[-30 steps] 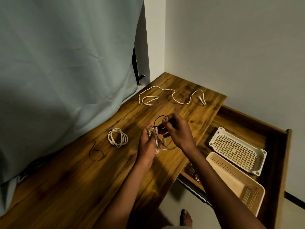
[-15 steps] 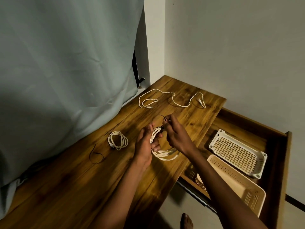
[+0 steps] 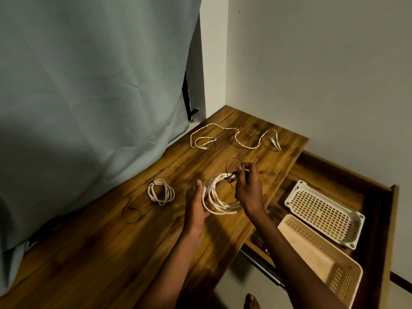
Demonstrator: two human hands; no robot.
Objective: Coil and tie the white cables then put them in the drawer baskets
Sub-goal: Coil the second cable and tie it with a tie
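Observation:
A coiled white cable (image 3: 219,205) hangs between my hands over the wooden table (image 3: 116,246). My left hand (image 3: 196,206) supports the coil's left side with its fingers through the loops. My right hand (image 3: 246,188) pinches a dark twist tie (image 3: 229,169) wrapped around the coil's top. A second white cable (image 3: 161,192) lies coiled on the table to the left. A third white cable (image 3: 234,138) lies uncoiled at the table's far end. In the open drawer (image 3: 379,210) on the right sit a white basket (image 3: 323,214) and a beige basket (image 3: 321,262).
A loose dark tie (image 3: 131,211) lies on the table left of the coiled cable. A pale curtain (image 3: 89,97) hangs along the table's left side. White walls meet at the far corner. My bare foot (image 3: 252,302) shows on the floor below the table edge.
The coil has opened from a tight bundle into a wide loop and dropped lower between my hands. My left hand slid down its left side while my right hand stayed on the tie.

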